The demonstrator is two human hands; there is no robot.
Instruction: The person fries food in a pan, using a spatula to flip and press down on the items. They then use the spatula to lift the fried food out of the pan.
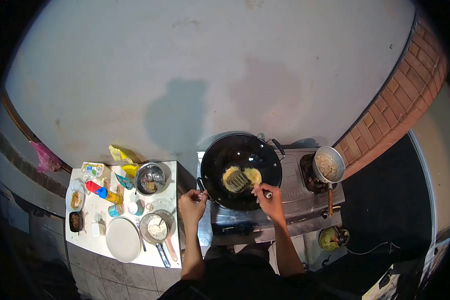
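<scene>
A large black wok [242, 150] sits on the stove [300, 195]. Inside it, near the middle, lie pieces of yellowish frying food [253, 176] in oil. A slotted spatula [238, 181] rests over the food, its head between the pieces. My right hand [269, 199] is closed round the spatula's handle at the wok's front right edge. At the left side of the wok, my left hand [193, 202] has its fingers pinched together by the wok's left handle [201, 185]. Whether they grip that handle is hard to make out.
Right of the wok, a saucepan [329, 165] of food stands on another burner, its handle toward the front. The white table [92, 240] at left bears a plate [123, 239], bowls, bottles and a small pan [156, 227]. A wall rises behind.
</scene>
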